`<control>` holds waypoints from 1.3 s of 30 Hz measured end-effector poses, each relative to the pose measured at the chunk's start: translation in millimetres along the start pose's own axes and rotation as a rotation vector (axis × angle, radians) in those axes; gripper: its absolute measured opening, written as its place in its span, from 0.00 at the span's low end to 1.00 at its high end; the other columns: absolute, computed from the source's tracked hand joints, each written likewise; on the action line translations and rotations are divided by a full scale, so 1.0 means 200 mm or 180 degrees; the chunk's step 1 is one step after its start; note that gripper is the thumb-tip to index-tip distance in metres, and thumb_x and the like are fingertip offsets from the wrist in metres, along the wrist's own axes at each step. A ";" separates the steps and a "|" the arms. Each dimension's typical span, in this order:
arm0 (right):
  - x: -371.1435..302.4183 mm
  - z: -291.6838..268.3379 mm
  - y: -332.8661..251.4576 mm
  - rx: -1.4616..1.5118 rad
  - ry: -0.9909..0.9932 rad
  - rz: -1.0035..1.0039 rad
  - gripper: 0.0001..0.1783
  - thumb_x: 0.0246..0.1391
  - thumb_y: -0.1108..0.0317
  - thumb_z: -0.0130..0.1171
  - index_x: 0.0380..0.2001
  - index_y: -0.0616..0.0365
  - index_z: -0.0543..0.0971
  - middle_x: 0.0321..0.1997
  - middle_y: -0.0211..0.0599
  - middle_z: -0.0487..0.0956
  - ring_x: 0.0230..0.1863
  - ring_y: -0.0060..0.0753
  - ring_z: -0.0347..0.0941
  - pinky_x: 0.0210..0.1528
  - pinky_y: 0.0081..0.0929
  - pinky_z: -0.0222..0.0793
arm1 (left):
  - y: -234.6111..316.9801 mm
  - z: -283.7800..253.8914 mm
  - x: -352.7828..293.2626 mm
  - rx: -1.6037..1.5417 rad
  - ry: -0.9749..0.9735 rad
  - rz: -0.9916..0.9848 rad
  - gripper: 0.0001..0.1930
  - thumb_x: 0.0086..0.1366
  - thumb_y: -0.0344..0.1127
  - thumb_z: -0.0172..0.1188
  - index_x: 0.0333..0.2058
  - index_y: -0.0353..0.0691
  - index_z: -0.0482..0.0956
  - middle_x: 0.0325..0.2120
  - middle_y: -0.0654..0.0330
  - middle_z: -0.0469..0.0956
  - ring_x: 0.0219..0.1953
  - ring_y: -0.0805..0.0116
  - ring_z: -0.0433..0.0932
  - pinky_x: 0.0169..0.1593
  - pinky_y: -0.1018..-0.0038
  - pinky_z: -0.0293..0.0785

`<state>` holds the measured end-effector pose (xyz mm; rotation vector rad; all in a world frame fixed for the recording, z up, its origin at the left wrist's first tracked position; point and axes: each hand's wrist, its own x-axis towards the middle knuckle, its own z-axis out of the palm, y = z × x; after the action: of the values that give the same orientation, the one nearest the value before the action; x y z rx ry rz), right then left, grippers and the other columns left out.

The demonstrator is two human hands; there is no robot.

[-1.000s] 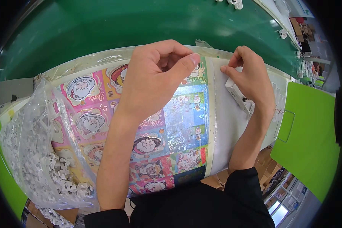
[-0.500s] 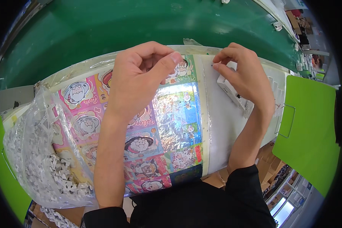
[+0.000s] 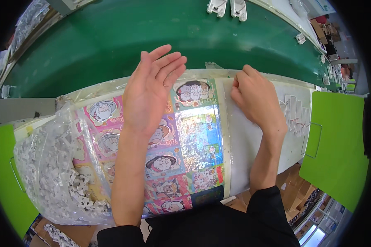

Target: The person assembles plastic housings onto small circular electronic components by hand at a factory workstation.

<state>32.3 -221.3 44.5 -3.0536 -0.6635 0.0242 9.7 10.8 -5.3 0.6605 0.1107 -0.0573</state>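
Observation:
My left hand (image 3: 146,92) is raised above the far edge of a colourful cartoon-printed sheet (image 3: 160,162), palm turned up and fingers stretched apart, with nothing in it. To its right, my right hand (image 3: 257,96) hangs over the white tabletop (image 3: 245,148) with its fingers curled in. Whatever those fingers may hold is hidden. Several white plastic housings (image 3: 297,113) with thin reddish wires stand in a row just right of that hand. A clear plastic bag (image 3: 41,164) full of small white plastic parts (image 3: 80,185) lies open at the left.
Beyond the table runs a green conveyor belt (image 3: 107,39), carrying two white housings (image 3: 238,10) at the far side. Green panels with wire handles flank the table, one (image 3: 336,140) at the right. Cardboard boxes (image 3: 294,187) sit below on the right.
My left hand has opened from a loose curl, palm now up. The right hand has gone from a pinch to a closed fist. The view has shifted, and two housings now show on the belt.

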 end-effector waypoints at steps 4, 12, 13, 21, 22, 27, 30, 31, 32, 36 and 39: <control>-0.01 -0.05 0.02 0.0200 -0.0135 0.0010 0.06 0.53 0.72 0.59 0.28 0.66 0.77 0.36 0.49 0.76 0.40 0.51 0.77 0.42 0.44 0.75 | 0.06 -0.04 0.02 -0.0134 0.0112 0.0538 0.21 0.80 0.38 0.44 0.61 0.29 0.69 0.58 0.46 0.74 0.68 0.57 0.66 0.74 0.63 0.57; 0.07 -0.07 -0.03 0.1577 0.0804 0.0255 0.05 0.61 0.72 0.57 0.35 0.62 0.75 0.36 0.45 0.79 0.36 0.48 0.78 0.39 0.41 0.72 | 0.22 -0.15 0.04 0.1597 0.0389 0.1662 0.14 0.78 0.33 0.48 0.51 0.33 0.80 0.51 0.50 0.83 0.67 0.62 0.68 0.72 0.66 0.56; 0.09 -0.03 -0.06 0.1697 0.0934 0.0348 0.04 0.62 0.71 0.57 0.35 0.61 0.75 0.35 0.44 0.80 0.35 0.48 0.78 0.38 0.40 0.72 | 0.23 -0.16 0.03 0.1625 0.0384 0.1684 0.14 0.78 0.33 0.48 0.51 0.33 0.80 0.51 0.50 0.83 0.67 0.62 0.68 0.72 0.66 0.56; 0.15 0.07 0.01 0.2014 0.1491 0.0883 0.08 0.65 0.71 0.54 0.39 0.62 0.81 0.34 0.44 0.84 0.32 0.42 0.81 0.36 0.37 0.74 | 0.15 -0.17 0.04 0.2660 0.1276 0.1962 0.05 0.68 0.24 0.60 0.41 0.33 0.83 0.34 0.60 0.83 0.37 0.74 0.81 0.45 0.78 0.77; 0.15 0.05 0.02 0.2064 0.1504 0.0925 0.08 0.65 0.72 0.55 0.39 0.62 0.82 0.34 0.43 0.84 0.32 0.41 0.81 0.36 0.36 0.74 | 0.14 -0.16 0.04 0.2949 0.1239 0.1846 0.05 0.68 0.24 0.61 0.40 0.33 0.83 0.33 0.62 0.83 0.36 0.76 0.81 0.43 0.79 0.76; 0.13 -0.02 -0.01 0.2278 0.1466 0.0856 0.06 0.59 0.74 0.61 0.39 0.63 0.81 0.36 0.40 0.83 0.35 0.38 0.80 0.38 0.33 0.75 | 0.11 -0.14 0.02 0.3668 0.0846 0.1711 0.05 0.65 0.26 0.62 0.38 0.35 0.84 0.32 0.60 0.83 0.34 0.71 0.79 0.42 0.74 0.76; 0.15 -0.01 0.01 0.1950 0.1766 0.0474 0.07 0.57 0.74 0.62 0.39 0.60 0.81 0.38 0.40 0.82 0.41 0.41 0.79 0.44 0.36 0.74 | 0.09 -0.14 0.02 0.4079 0.0685 0.1956 0.05 0.62 0.23 0.61 0.36 0.36 0.83 0.32 0.56 0.82 0.34 0.63 0.81 0.42 0.70 0.77; 0.19 0.00 0.04 0.1736 0.1746 0.0388 0.08 0.57 0.74 0.62 0.40 0.59 0.81 0.40 0.40 0.82 0.44 0.42 0.78 0.47 0.37 0.74 | 0.09 -0.13 0.02 0.4078 0.0604 0.1990 0.05 0.61 0.23 0.61 0.35 0.37 0.83 0.31 0.55 0.81 0.35 0.59 0.80 0.42 0.68 0.77; 0.26 0.01 0.09 0.1522 0.1710 0.0318 0.09 0.56 0.75 0.63 0.41 0.57 0.81 0.41 0.40 0.81 0.47 0.44 0.77 0.49 0.39 0.73 | 0.08 -0.14 0.02 0.4151 0.0563 0.1941 0.05 0.61 0.23 0.62 0.36 0.37 0.83 0.31 0.56 0.81 0.36 0.59 0.80 0.42 0.67 0.77; 0.72 -0.07 0.27 0.0539 0.1632 -0.0088 0.12 0.59 0.63 0.63 0.45 0.51 0.81 0.46 0.43 0.80 0.52 0.50 0.74 0.53 0.44 0.73 | 0.10 -0.11 0.00 0.4336 0.0482 0.1949 0.04 0.61 0.25 0.62 0.35 0.37 0.81 0.31 0.56 0.81 0.38 0.56 0.79 0.41 0.64 0.76; 1.05 0.00 0.46 0.0249 0.0960 0.0124 0.19 0.65 0.49 0.57 0.53 0.43 0.80 0.51 0.44 0.81 0.57 0.54 0.73 0.60 0.49 0.70 | 0.09 -0.11 0.02 0.4196 0.0465 0.1932 0.04 0.61 0.25 0.61 0.35 0.37 0.81 0.30 0.55 0.80 0.36 0.55 0.80 0.40 0.62 0.76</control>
<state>262.3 -218.0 39.8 -2.9049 -0.5667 -0.3913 12.5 39.5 -12.1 1.9891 -0.0079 0.5524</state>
